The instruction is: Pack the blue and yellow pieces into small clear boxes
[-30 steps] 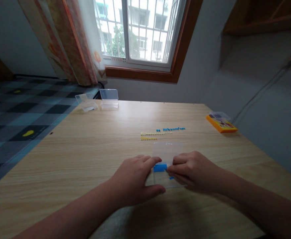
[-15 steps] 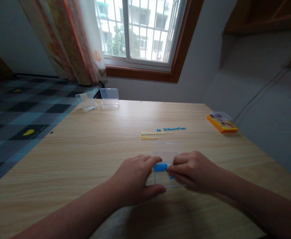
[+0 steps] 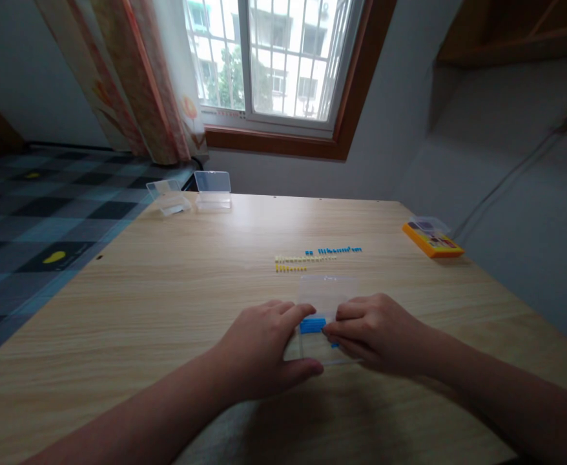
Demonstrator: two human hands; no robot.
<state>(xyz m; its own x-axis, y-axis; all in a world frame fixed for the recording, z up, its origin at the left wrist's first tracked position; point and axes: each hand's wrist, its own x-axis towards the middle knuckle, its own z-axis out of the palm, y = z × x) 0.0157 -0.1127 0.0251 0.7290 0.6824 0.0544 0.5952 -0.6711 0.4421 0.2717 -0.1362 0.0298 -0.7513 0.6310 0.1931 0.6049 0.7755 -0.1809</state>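
Observation:
A clear plastic box (image 3: 329, 358) lies in front of me on the table, its transparent lid (image 3: 329, 289) folded back on the far side. My left hand (image 3: 274, 352) grips the box's left side, index finger and thumb reaching over its far and near edges. Inside, small blue blocks (image 3: 312, 325) lie packed together at the left. My right hand (image 3: 378, 329) has its fingertips pinched at the right end of these blocks; what is between them is hidden. Another blue piece (image 3: 335, 345) shows under the right fingers.
Beyond the lid are rows of small pieces: blue (image 3: 340, 250), cream (image 3: 305, 259) and yellow (image 3: 290, 268). Two open clear boxes (image 3: 213, 201) stand at the table's far left corner. An orange box (image 3: 431, 240) sits near the right edge.

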